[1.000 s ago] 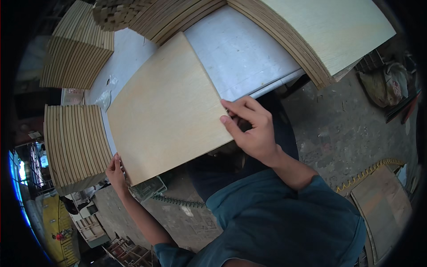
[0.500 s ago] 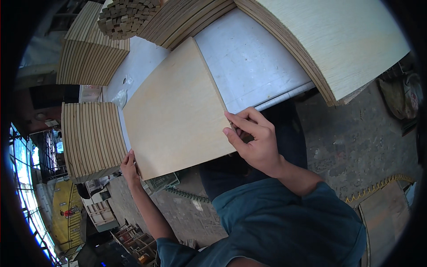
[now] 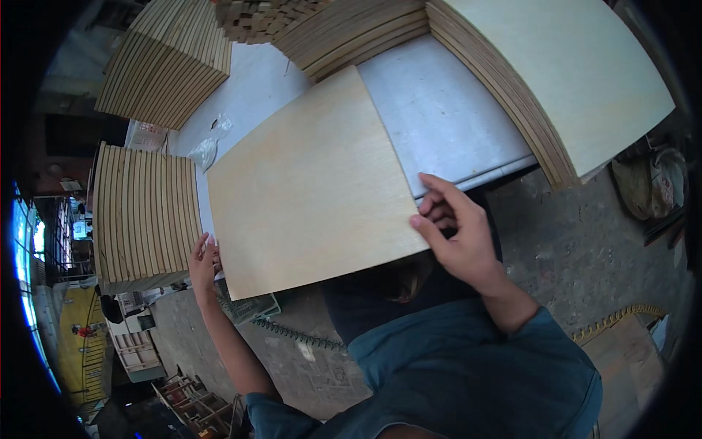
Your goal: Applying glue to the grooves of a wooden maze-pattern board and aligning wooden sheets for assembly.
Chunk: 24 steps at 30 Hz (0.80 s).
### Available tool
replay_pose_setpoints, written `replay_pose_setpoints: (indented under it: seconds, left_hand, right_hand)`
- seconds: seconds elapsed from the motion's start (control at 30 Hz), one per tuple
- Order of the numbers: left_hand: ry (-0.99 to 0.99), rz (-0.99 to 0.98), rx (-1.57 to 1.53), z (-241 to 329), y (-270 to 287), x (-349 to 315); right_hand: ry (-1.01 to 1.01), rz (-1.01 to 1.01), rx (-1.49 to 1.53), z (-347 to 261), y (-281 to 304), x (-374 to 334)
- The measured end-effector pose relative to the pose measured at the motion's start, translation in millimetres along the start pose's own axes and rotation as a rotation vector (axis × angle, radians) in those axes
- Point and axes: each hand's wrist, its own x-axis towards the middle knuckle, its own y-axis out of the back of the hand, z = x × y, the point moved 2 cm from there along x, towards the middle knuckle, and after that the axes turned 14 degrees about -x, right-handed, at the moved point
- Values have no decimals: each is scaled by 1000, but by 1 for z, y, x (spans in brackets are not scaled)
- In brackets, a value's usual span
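A pale plywood panel [image 3: 311, 190] lies flat on the white tabletop, its near edge jutting out past the table toward my body. My left hand [image 3: 205, 267] is at the panel's near left corner, fingers loosely apart and upright in the gap beside a stack of boards. By the near right edge is my right hand [image 3: 462, 238]. Its thumb tip is at the panel's edge, while the index finger is lifted apart from it and the other fingers curl loosely. Whatever lies under the panel is hidden.
Stacks of wood-edged panels stand at the left [image 3: 146, 216] and far left [image 3: 172, 66]. Bundled sticks [image 3: 270, 18] lie at the back. A tall plywood stack [image 3: 556, 80] fills the right. Crumpled clear plastic [image 3: 208, 150] sits on the white tabletop [image 3: 446, 110]. Coiled hoses [image 3: 300, 333] hang below.
My right hand has loosened from the panel's edge, its fingers spreading. My left fingers have opened too. The panel's thick side edge no longer shows. The whole view has shifted slightly.
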Motion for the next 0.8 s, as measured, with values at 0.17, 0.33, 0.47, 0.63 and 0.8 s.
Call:
replay_pose_setpoints:
  seconds: [0.17,0.33,0.47,0.63,0.8]
  left_hand:
    - [-115,-87,64,-2,-5,36]
    - [-162,-157,-169,2,-25,54]
    - [-172,-117,-141,3,-24,58]
    - [-129,-39,-108,5,-36,58]
    - [-16,28,-132,13,-32,50]
  right_hand:
    - [-75,-6,-173,-32,28,19]
    - [-145,11,-237,-40,4,72]
    - [-177,-10,-408,-33,-29,114]
    - [-494,-17,-494,-61,-40,140]
    - [-556,-74,-618,-54,-52,142]
